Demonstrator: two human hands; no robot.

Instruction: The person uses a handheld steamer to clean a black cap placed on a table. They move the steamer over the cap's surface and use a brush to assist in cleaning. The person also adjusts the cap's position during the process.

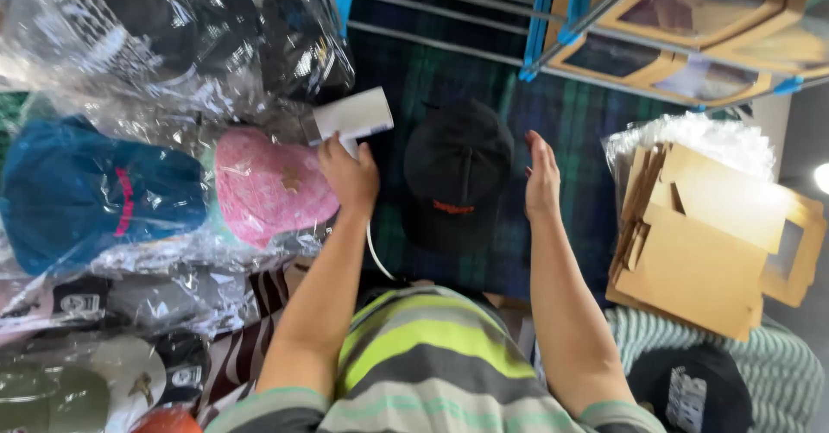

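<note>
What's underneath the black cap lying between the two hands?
The black cap lies on a dark green and blue plaid cloth, which shows all around it. Whatever is directly beneath the cap, or inside its crown, is covered.

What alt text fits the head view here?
A person's left hand holds a white lint roller beside a black cap lying on dark plaid cloth; the open right hand is beside the cap.
</note>
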